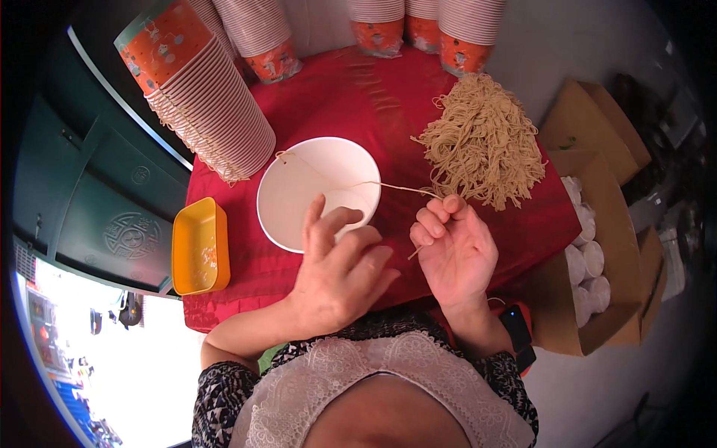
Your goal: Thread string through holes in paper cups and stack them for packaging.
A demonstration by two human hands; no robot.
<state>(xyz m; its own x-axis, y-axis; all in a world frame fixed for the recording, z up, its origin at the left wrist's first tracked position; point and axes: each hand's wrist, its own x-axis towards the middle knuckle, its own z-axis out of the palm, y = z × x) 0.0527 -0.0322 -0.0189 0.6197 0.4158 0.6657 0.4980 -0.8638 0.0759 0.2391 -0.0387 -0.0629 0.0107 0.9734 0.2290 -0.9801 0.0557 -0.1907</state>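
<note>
A white paper bucket [287,205] lies on the red cloth in front of me, its wide mouth toward me. A thin beige string [399,187] shows at a hole by its upper left rim and runs across its mouth to the right. My right hand [457,254] pinches that string between thumb and forefinger, with a loose end dangling below the fingers. My left hand [336,272] hovers over the lower rim of the bucket, fingers apart and partly bent, holding nothing I can see. It hides part of the bucket's lower right side.
A leaning stack of paper buckets [216,104] with strings at the rims stands left; more stacks [467,30] stand behind. Tangled beige strings [485,142] lie right. A yellow tray [222,254] sits left. Cardboard boxes [624,246] with white rolls stand beside the table.
</note>
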